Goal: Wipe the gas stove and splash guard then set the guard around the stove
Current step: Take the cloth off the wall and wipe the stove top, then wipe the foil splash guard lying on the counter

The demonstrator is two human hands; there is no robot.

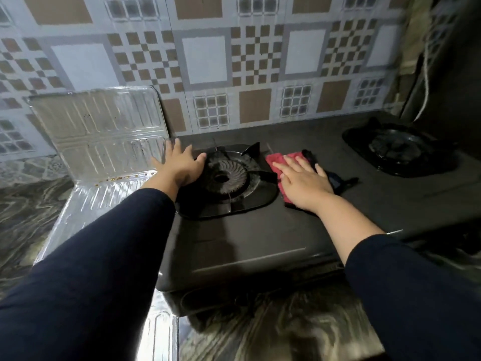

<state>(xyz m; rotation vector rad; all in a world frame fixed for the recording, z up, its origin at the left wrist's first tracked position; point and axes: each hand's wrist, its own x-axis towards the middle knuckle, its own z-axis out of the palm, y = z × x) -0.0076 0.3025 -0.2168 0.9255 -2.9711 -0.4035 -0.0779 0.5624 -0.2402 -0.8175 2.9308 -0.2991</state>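
Observation:
A dark two-burner gas stove sits on a marbled counter. My left hand rests flat, fingers spread, on the left edge of the left burner. My right hand presses flat on a red cloth lying on the stove top between the burners. A black part of the cloth or a second dark rag sticks out to the right of that hand. The shiny foil splash guard stands folded left of the stove, one panel against the wall, another lying along the counter.
The right burner is at the far right. A patterned tile wall runs behind the stove. A dark appliance and a white cord stand in the right corner. The marbled counter extends left and in front.

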